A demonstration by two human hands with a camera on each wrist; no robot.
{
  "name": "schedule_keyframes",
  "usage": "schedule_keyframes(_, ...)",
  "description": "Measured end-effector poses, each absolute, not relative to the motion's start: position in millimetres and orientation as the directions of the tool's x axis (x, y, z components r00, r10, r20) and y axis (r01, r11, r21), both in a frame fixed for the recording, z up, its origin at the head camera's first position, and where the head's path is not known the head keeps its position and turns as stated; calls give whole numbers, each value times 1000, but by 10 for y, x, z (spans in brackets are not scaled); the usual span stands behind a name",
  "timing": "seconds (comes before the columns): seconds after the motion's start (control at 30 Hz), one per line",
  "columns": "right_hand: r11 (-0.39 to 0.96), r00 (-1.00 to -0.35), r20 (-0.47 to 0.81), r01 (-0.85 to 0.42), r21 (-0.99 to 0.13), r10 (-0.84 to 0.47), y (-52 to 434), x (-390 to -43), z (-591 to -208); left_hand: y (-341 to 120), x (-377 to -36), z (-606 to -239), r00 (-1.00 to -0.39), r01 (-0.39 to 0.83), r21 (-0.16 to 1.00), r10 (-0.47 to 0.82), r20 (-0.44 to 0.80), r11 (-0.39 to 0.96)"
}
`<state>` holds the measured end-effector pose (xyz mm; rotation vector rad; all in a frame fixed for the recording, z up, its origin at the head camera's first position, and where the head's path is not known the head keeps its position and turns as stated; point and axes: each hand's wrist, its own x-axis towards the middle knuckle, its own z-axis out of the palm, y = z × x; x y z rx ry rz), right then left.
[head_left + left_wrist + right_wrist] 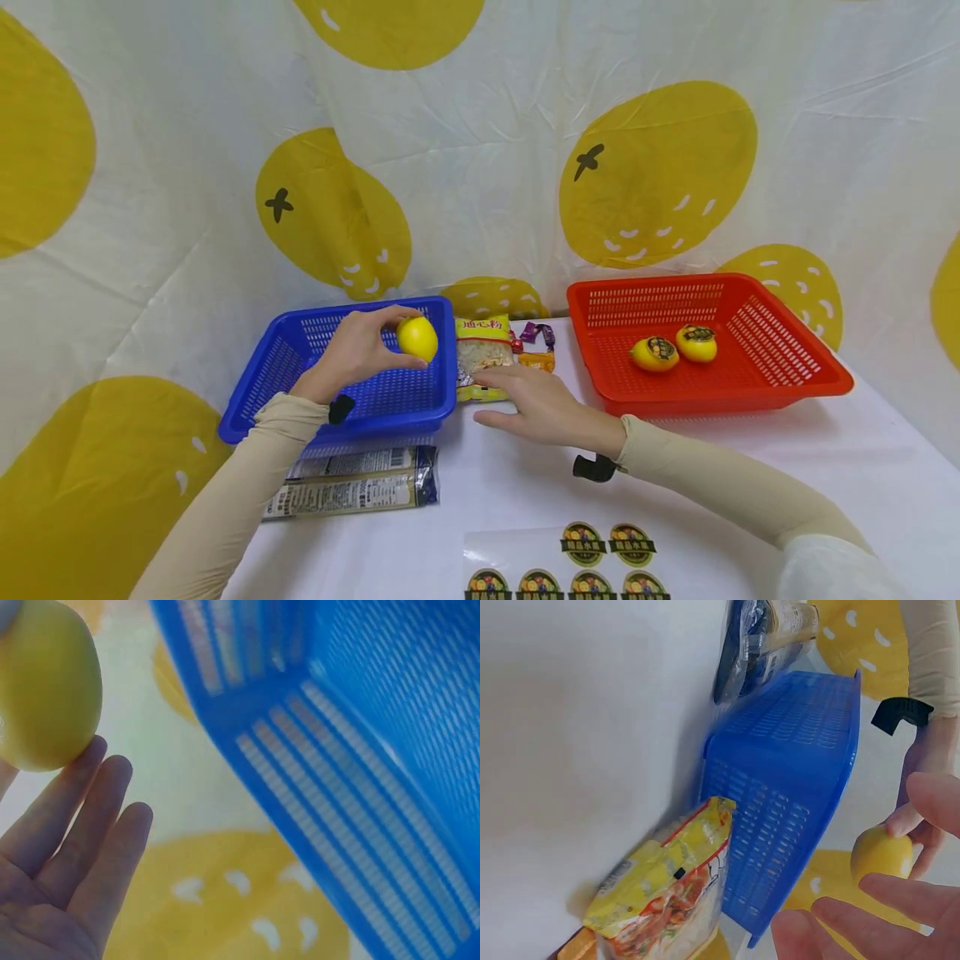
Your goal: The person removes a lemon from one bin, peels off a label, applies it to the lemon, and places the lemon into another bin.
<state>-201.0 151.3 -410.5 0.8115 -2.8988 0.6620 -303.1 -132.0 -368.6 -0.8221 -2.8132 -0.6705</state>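
Observation:
My left hand (363, 350) pinches a yellow lemon (417, 338) between thumb and fingers, above the right part of the blue basket (352, 423). In the left wrist view the lemon (49, 686) shows at the upper left, with several fingers (112, 847) stretched out below it. My right hand (536, 404) hovers in front of the yellow noodle bag (483, 354), fingers extended and holding nothing. From the right wrist view, the right hand (877, 922) appears at the lower right, apart from the lemon. Two lemons with dark round stickers (655, 354) lie in the red basket (708, 404).
A sheet of round fruit stickers (562, 554) lies at the table's front. Long dark-ended packets (352, 483) lie before the blue basket. Small purple and orange wrapped packets (537, 360) sit right of the noodle bag. A lemon-print curtain (480, 183) hangs behind.

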Motion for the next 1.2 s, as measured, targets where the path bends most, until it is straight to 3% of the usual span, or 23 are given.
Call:
schedule_keyframes(0.17, 773, -891, 191, -453, -444, -413, 1649, -1910, -4111, -1089, -2834, -3732, -807, 590, 412, 518, 282, 695)
schedule_keyframes(0.33, 750, -898, 225, -440, -495, -378, 1767, -1833, -4138, -820, -2638, -3839, -745, 667, 367, 573, 342, 648)
schedule_keyframes(0.53, 676, -920, 170, -377, -633, -354, 1880, -1786, -4221, -516, -2408, -3955, -700, 712, 341, 579, 418, 614)
schedule_keyframes(0.8, 523, -953, 48, -206, -827, -300, 2061, -1751, -4378, -233, -2193, -4181, -703, 703, 321, 551, 450, 635)
schedule_keyframes(1.2, 424, -940, 37, -187, -886, -338, 2200, -1720, -4588, -21, -1982, -4489, -709, 663, 215, 509, 489, 717)
